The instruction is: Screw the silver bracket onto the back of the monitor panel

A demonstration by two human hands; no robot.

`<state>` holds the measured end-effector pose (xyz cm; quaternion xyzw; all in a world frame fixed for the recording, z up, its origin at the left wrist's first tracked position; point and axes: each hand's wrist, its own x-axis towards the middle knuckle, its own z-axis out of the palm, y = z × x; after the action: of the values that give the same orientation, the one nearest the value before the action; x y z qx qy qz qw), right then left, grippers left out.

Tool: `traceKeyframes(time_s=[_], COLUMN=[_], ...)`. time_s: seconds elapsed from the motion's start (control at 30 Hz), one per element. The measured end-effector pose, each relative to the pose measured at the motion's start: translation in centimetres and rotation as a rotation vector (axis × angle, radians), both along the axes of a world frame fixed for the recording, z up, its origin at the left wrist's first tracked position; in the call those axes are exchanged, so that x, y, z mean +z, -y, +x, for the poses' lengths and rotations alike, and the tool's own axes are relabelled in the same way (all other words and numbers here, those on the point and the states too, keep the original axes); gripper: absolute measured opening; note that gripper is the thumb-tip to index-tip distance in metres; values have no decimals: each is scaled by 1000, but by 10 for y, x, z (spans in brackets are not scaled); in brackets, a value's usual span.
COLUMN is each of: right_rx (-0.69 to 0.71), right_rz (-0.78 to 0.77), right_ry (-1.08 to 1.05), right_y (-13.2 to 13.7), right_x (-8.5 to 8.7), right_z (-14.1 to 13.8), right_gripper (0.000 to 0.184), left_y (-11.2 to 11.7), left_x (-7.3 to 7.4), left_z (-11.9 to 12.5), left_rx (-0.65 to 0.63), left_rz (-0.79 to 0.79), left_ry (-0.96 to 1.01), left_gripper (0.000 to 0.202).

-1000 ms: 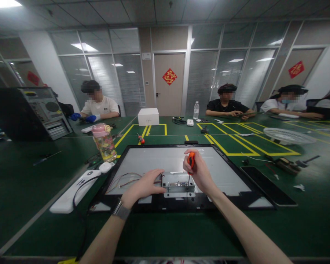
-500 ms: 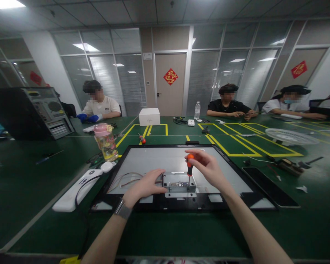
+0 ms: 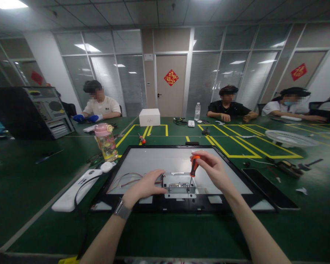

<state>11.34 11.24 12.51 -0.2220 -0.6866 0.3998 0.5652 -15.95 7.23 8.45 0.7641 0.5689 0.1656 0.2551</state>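
A black-framed monitor panel (image 3: 143, 161) lies face down on the green table in front of me. A small metal bracket (image 3: 178, 185) sits near its front edge. My left hand (image 3: 144, 187) rests on the panel with its fingers spread, touching the bracket's left side. My right hand (image 3: 211, 168) pinches the orange and black handle of a screwdriver (image 3: 194, 169), held almost upright with its tip down on the bracket's right part. Thin coloured wires (image 3: 126, 179) lie on the panel to the left of my left hand.
A white power strip (image 3: 71, 192) with a black cable lies to the left. A pink-lidded bottle (image 3: 106, 141) stands behind it. A dark phone (image 3: 272, 189) lies right of the panel. A computer case (image 3: 30, 112) is far left, a white box (image 3: 149, 116) beyond. Three people sit across the table.
My right hand has regripped the screwdriver, going from a full grasp to a fingertip pinch high on the handle. The left hand has stayed on the bracket.
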Motion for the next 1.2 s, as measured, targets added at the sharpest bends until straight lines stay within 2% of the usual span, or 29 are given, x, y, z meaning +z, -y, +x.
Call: traceKeyframes(time_s=[0.2, 0.37, 0.53, 0.67, 0.83, 1.03, 1.1, 1.2], right_rx=[57, 102, 232, 259, 88, -200, -247, -236], right_rz=[32, -25, -106, -113, -39, 203, 269, 297], right_ry=[1, -13, -33, -52, 16, 71, 121, 154], right_y=[0, 5, 5, 5, 6, 4, 5, 5], right_x=[-3, -4, -6, -5, -4, -6, -6, -6], right_z=[-3, -8, -9, -8, -9, -11, -9, -7], right_gripper=[19, 16, 30, 30, 22, 11, 16, 25], left_y=[-1, -3, -1, 0, 0, -1, -1, -1], left_x=[-2, -4, -1, 1, 2, -1, -2, -2], left_z=[-1, -2, -1, 0, 1, 0, -1, -2], left_rx=[-20, -25, -11, -9, -12, -16, -21, -27], left_rz=[12, 15, 2, 13, 16, 11, 17, 17], left_ry=[2, -1, 13, 17, 9, 3, 5, 5], left_gripper=[77, 79, 78, 75, 76, 76, 75, 75])
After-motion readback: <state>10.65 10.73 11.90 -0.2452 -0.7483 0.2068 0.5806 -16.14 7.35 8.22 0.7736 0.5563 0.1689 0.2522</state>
